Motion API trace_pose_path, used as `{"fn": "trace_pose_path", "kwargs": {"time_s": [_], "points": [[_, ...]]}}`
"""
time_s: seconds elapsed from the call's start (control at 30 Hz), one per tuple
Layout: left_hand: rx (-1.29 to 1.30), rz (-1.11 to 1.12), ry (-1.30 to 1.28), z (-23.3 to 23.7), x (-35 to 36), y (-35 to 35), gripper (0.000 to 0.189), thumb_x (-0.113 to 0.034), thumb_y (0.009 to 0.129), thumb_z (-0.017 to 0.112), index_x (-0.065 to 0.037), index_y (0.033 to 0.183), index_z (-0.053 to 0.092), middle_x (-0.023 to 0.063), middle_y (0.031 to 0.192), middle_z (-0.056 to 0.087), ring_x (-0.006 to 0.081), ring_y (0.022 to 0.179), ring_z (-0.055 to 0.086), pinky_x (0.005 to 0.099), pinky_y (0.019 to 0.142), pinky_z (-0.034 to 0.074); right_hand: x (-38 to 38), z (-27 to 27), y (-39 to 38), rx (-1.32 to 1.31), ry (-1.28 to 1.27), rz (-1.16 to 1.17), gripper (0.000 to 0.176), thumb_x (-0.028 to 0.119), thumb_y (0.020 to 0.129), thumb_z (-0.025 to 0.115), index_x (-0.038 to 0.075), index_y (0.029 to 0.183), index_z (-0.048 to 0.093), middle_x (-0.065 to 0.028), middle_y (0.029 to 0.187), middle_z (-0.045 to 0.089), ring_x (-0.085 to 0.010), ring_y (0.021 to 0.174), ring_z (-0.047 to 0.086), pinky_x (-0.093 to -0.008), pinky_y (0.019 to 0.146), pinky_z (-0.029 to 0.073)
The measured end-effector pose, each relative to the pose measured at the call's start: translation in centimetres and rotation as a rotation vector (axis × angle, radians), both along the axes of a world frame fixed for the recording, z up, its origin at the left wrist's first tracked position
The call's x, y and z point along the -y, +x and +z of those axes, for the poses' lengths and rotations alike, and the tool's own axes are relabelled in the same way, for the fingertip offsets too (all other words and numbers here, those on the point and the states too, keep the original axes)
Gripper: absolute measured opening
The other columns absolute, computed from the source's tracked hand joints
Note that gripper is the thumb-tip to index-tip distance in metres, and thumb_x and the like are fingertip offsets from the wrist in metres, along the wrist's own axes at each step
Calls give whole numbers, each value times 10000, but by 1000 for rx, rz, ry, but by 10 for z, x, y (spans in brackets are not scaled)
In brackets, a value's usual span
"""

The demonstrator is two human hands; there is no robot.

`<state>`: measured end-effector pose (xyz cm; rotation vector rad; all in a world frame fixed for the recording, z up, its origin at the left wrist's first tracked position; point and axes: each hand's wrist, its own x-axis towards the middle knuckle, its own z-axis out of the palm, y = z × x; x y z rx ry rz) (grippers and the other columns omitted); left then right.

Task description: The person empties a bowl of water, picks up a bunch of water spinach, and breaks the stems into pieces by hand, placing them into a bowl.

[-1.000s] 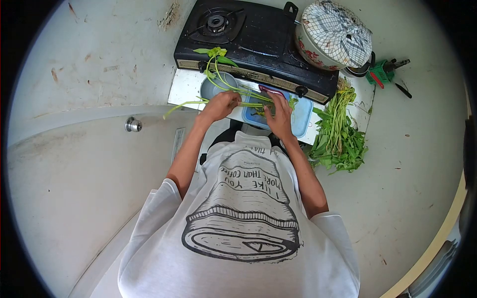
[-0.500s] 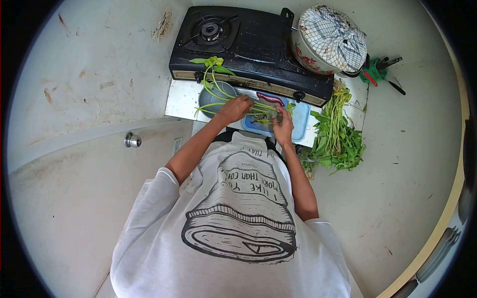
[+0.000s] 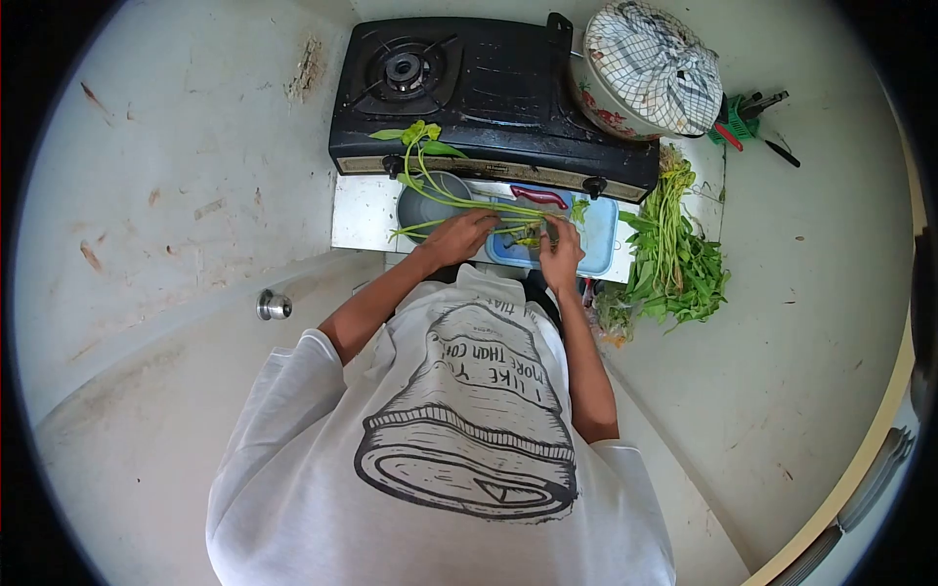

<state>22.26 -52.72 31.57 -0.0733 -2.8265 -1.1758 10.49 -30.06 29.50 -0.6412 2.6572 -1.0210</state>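
Note:
Long green vegetable stems (image 3: 422, 176) with leafy tips stretch from the stove front over a grey bowl (image 3: 415, 210) to both hands. My left hand (image 3: 461, 237) is closed on the stems beside the bowl's right edge. Over the blue tray (image 3: 598, 256), my right hand (image 3: 561, 249) pinches the right ends of the stems. Some small greens (image 3: 528, 237) lie in the tray between the hands. A knife with a dark red handle (image 3: 539, 196) rests at the tray's back edge.
Behind stands a black two-burner stove (image 3: 498, 93) with a cloth-covered pot (image 3: 611, 103) on its right side. A heap of leafy greens (image 3: 674, 254) hangs over the counter's right edge. A green basket (image 3: 740, 122) holds utensils farther right.
The view has shifted slightly. The stems' lower part has been drawn closer together between the hands, and both hands remain closed on them.

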Motion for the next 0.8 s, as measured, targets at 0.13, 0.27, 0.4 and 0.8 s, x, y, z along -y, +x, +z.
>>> {"fn": "trace_pose_path", "kwargs": {"time_s": [0.13, 0.27, 0.4, 0.8], "points": [[4, 89, 38, 19, 14, 14, 245, -42, 899, 596, -14, 1137, 645, 163, 1096, 634, 369, 1060, 609, 452, 936, 512, 35, 11, -4, -120, 10, 193, 329, 153, 894, 655, 173, 1221, 673, -58, 1180, 641, -282, 1139, 576, -491, 981, 368], [6, 222, 27, 23, 33, 35, 226, -35, 885, 608, -14, 1105, 656, 163, 1066, 639, 368, 1038, 603, 458, 918, 508, 75, 17, -2, -151, 41, 325, 287, 159, 887, 657, 171, 1172, 693, -34, 1138, 657, -270, 1135, 572, -509, 949, 365], [10, 350, -11, 22, 51, 60, 230, -26, 876, 610, -16, 1100, 660, 160, 1050, 638, 367, 1031, 598, 462, 917, 505, 104, 15, 0, -125, 85, 418, 297, 152, 874, 668, 171, 1169, 692, -27, 1152, 660, -261, 1125, 572, -508, 941, 354], [33, 431, -16, 24, 63, 88, 196, -45, 894, 624, -26, 1080, 681, 155, 1027, 632, 355, 1000, 591, 452, 914, 493, 135, 17, 19, -203, 124, 591, 217, 190, 857, 714, 152, 1060, 647, -55, 1074, 570, -255, 1128, 525, -517, 930, 314]]}}
